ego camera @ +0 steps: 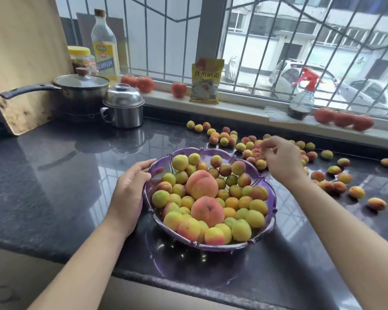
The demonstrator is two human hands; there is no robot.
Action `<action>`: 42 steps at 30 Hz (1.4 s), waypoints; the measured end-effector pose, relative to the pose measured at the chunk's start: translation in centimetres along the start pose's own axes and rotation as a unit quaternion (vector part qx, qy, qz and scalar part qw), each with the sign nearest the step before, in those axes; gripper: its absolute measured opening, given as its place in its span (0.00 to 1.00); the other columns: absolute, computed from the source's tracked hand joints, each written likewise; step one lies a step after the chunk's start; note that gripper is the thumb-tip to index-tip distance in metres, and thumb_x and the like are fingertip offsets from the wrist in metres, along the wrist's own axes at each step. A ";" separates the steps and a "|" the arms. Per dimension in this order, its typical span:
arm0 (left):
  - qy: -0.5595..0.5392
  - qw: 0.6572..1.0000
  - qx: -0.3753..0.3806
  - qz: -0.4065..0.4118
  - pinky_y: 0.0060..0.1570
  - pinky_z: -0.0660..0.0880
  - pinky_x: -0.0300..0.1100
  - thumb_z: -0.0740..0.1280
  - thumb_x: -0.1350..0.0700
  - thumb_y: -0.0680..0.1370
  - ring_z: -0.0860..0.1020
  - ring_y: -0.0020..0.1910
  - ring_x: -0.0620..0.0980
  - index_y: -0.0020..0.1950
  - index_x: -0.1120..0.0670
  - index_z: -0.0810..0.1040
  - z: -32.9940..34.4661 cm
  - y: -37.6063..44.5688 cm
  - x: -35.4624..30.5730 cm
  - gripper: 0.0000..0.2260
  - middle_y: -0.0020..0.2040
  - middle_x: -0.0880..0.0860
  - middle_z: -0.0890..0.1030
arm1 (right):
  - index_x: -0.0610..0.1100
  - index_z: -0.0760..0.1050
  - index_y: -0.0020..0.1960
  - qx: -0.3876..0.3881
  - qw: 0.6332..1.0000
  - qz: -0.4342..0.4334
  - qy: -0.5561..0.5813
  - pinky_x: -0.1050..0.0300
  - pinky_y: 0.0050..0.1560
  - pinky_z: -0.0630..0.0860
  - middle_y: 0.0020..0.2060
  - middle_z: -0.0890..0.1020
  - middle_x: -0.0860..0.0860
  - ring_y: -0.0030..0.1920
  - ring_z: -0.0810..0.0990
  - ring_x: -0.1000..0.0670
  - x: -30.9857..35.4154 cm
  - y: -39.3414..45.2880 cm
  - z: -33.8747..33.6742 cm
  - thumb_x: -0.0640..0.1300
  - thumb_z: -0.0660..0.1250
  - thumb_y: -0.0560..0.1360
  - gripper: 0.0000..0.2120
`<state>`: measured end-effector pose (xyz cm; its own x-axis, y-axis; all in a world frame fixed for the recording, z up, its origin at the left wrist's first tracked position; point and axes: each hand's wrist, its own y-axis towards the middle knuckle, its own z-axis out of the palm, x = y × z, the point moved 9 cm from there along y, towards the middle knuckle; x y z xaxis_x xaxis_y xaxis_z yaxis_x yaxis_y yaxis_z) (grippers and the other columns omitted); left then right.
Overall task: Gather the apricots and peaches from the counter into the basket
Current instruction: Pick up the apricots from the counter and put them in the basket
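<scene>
A purple see-through basket (pixel 264 229) stands on the dark counter, filled with several small yellow-green and red apricots and two big peaches (pixel 202 185). My left hand (pixel 130 189) grips the basket's left rim. My right hand (pixel 282 159) hovers beyond the basket's right side over loose apricots (pixel 246 147) scattered on the counter; its fingers are bent with the tips close to the fruit, and whether they hold one is hidden. More apricots (pixel 356 192) lie spread out to the right.
A lidded pan (pixel 81 86) and a steel pot (pixel 123 106) stand at the back left by a wooden board. An oil bottle (pixel 104 44), jar, yellow packet (pixel 205 80), spray bottle (pixel 301 98) and tomatoes (pixel 178 89) line the windowsill.
</scene>
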<state>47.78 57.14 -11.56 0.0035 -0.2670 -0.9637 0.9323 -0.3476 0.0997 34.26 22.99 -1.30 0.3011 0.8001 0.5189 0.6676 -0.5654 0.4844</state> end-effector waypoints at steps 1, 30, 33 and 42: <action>0.000 1.000 -0.001 0.004 0.62 0.79 0.53 0.62 0.55 0.73 0.84 0.61 0.57 0.63 0.56 0.82 0.0 0.0 -0.1 0.21 0.57 0.57 0.87 | 0.41 0.82 0.55 -0.011 0.999 0.032 -0.005 0.59 0.50 0.70 0.50 0.85 0.45 0.51 0.81 0.46 -2.5 -0.9 0.2 0.35 0.63 0.79 0.10; 0.011 1.000 0.002 0.024 0.52 0.84 0.44 0.59 0.61 0.82 0.86 0.54 0.51 0.60 0.55 0.82 0.3 -0.4 -0.9 0.13 0.52 0.53 0.89 | 0.42 0.75 0.65 0.014 0.996 0.019 -0.091 0.56 0.45 0.70 0.56 0.77 0.43 0.48 0.73 0.47 -4.4 -1.9 4.1 0.43 0.65 0.80 0.14; 0.007 1.000 0.005 0.021 0.54 0.84 0.46 0.61 0.55 0.74 0.86 0.54 0.51 0.61 0.55 0.82 0.3 -0.4 -0.8 0.18 0.54 0.53 0.88 | 0.44 0.77 0.68 0.013 0.998 0.014 -0.061 0.56 0.49 0.70 0.58 0.76 0.42 0.52 0.73 0.48 -4.7 -2.1 4.1 0.42 0.65 0.81 0.16; 0.030 0.999 -0.003 0.023 0.49 0.84 0.45 0.61 0.54 0.73 0.86 0.52 0.51 0.62 0.55 0.82 0.2 -0.4 -1.1 0.20 0.52 0.52 0.88 | 0.49 0.79 0.66 0.003 0.987 0.067 0.145 0.46 0.64 0.78 0.62 0.79 0.47 0.61 0.80 0.47 -3.7 -1.7 0.9 0.44 0.63 0.83 0.14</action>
<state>47.31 57.35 -10.50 0.0672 -0.2277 -0.9714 0.9327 -0.3316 0.1422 32.59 21.19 -4.68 0.1793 0.6268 0.7582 0.6399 -0.6598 0.3941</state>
